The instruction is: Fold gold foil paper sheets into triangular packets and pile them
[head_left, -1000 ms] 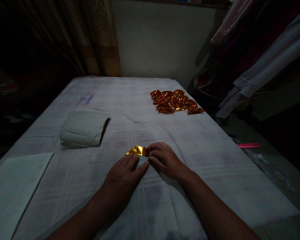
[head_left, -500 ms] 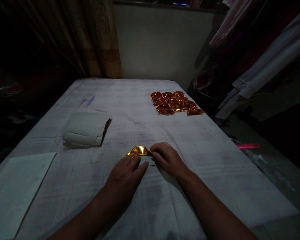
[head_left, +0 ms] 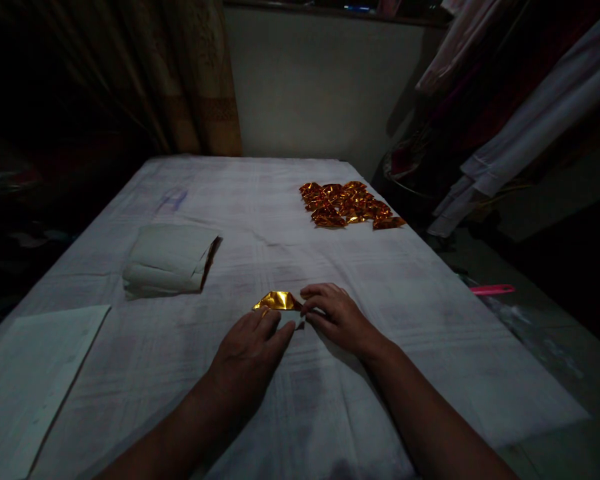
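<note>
A small sheet of gold foil paper [head_left: 281, 301] lies partly folded on the cloth in front of me, shiny gold at the far side and pale on the near flap. My left hand [head_left: 250, 337] presses the paper's left part down, with fingers over it and the thumb at its near edge. At the right end, my right hand [head_left: 333, 313] pinches the paper's corner between thumb and fingers. The fingertips hide parts of both ends. Beyond the hands sits a pile of folded gold foil pieces [head_left: 347, 201].
Left of the hands lies a stack of pale, brown-edged folded sheets [head_left: 170, 260]. A large white sheet [head_left: 35, 373] rests at the near left. The plaid-clothed table [head_left: 260, 220] meets a wall at the back. Hanging clothes [head_left: 520, 127] and a pink handle [head_left: 493, 289] are beyond its right edge.
My right fingers have shifted slightly at the paper's right end, and its near right corner now looks turned inward. My left hand stays in place.
</note>
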Available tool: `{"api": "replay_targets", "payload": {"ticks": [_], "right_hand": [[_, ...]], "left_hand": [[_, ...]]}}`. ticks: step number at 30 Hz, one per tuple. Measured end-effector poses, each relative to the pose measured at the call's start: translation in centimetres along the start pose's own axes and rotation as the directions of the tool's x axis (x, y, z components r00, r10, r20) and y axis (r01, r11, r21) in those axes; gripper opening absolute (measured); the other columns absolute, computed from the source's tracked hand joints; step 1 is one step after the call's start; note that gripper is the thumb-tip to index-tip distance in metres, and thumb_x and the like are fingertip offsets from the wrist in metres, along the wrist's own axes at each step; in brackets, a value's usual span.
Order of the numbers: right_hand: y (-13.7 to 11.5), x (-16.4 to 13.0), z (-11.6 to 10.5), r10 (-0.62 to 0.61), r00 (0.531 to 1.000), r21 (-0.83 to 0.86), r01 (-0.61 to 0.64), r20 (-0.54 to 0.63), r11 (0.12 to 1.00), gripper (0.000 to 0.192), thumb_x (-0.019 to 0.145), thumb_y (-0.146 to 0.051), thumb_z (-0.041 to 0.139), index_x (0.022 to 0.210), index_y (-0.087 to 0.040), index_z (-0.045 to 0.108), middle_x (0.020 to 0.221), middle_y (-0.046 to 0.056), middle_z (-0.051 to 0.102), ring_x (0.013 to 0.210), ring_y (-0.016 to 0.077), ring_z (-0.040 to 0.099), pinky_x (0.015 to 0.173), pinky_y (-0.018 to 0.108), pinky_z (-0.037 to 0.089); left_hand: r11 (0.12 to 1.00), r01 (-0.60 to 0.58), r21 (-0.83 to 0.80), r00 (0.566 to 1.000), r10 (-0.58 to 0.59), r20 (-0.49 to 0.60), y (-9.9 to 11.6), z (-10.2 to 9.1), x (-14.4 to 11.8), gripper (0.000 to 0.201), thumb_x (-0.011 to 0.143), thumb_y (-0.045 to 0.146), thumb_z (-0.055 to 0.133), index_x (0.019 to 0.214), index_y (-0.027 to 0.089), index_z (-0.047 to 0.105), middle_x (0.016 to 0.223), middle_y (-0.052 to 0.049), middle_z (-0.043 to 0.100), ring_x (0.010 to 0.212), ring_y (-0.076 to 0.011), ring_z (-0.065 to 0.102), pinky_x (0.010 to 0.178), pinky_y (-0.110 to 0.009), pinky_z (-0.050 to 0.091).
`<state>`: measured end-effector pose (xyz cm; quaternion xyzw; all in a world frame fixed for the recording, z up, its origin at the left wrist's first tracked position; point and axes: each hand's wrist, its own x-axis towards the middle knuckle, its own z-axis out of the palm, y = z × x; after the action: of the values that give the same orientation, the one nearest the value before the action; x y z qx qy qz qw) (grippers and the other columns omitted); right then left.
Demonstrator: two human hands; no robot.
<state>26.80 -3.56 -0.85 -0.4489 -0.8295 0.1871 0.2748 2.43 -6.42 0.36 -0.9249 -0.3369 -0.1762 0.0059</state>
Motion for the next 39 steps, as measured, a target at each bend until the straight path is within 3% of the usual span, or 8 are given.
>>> {"api": "replay_targets", "payload": {"ticks": [13, 21, 25, 28, 39], "right_hand": [[-1.2, 0.7, 0.9, 0.066, 0.994, -0.068, -0.071, -0.085, 0.995, 0.009, 0.093, -0.017, 0.059, 0.092, -0.023, 0.066, 0.111, 0.007, 0.071, 0.106, 0.0250, 0.061, 0.088, 0.042, 0.043], [-1.1, 0.7, 1.2, 0.061, 0.992, -0.058, -0.068, -0.110, 0.996, 0.008, 0.091, -0.016, 0.063, 0.093, -0.024, 0.065, 0.109, 0.006, 0.071, 0.104, 0.0243, 0.062, 0.087, 0.040, 0.043], [-0.7, 0.4, 1.0, 0.101, 0.977, 0.013, -0.100, -0.187, 0.995, 0.013, 0.089, -0.015, 0.058, 0.097, -0.024, 0.061, 0.106, 0.005, 0.072, 0.100, 0.0235, 0.064, 0.086, 0.039, 0.045], [-0.6, 0.2, 1.1, 0.146, 0.958, -0.001, -0.151, -0.246, 0.989, 0.015, 0.088, -0.019, 0.057, 0.101, -0.024, 0.059, 0.112, 0.007, 0.071, 0.107, 0.0257, 0.063, 0.090, 0.042, 0.046], [-1.5, 0.5, 1.8, 0.180, 0.955, -0.154, -0.220, -0.236, 0.963, 0.021, 0.086, -0.030, 0.065, 0.105, -0.024, 0.059, 0.127, 0.012, 0.066, 0.126, 0.0312, 0.055, 0.098, 0.048, 0.043]], "left_hand": [[0.996, 0.039, -0.078, 0.998, -0.036, 0.042, 0.3, -0.4, 0.3, 0.034, 0.099, 0.012, 0.045, 0.130, 0.018, 0.056, 0.117, -0.013, 0.063, 0.102, -0.0250, 0.060, 0.091, -0.047, 0.055], [0.998, 0.020, -0.054, 0.996, -0.016, 0.084, -0.1, -0.5, 0.6, 0.050, 0.092, 0.008, 0.049, 0.141, 0.018, 0.051, 0.120, -0.013, 0.063, 0.105, -0.0273, 0.059, 0.093, -0.050, 0.054], [0.999, 0.026, -0.036, 0.996, -0.023, 0.087, 0.0, -0.4, 0.7, 0.054, 0.094, 0.009, 0.048, 0.147, 0.020, 0.046, 0.121, -0.012, 0.063, 0.107, -0.0267, 0.058, 0.093, -0.048, 0.053], [0.999, 0.034, -0.032, 0.996, -0.031, 0.085, 0.0, -0.3, 0.7, 0.055, 0.095, 0.010, 0.047, 0.149, 0.020, 0.043, 0.124, -0.012, 0.062, 0.110, -0.0267, 0.057, 0.094, -0.047, 0.053], [1.000, 0.026, -0.010, 0.997, -0.025, 0.079, 0.1, -0.5, 0.8, 0.048, 0.093, 0.012, 0.053, 0.141, 0.019, 0.052, 0.120, -0.013, 0.063, 0.109, -0.0284, 0.057, 0.091, -0.047, 0.053]]}}
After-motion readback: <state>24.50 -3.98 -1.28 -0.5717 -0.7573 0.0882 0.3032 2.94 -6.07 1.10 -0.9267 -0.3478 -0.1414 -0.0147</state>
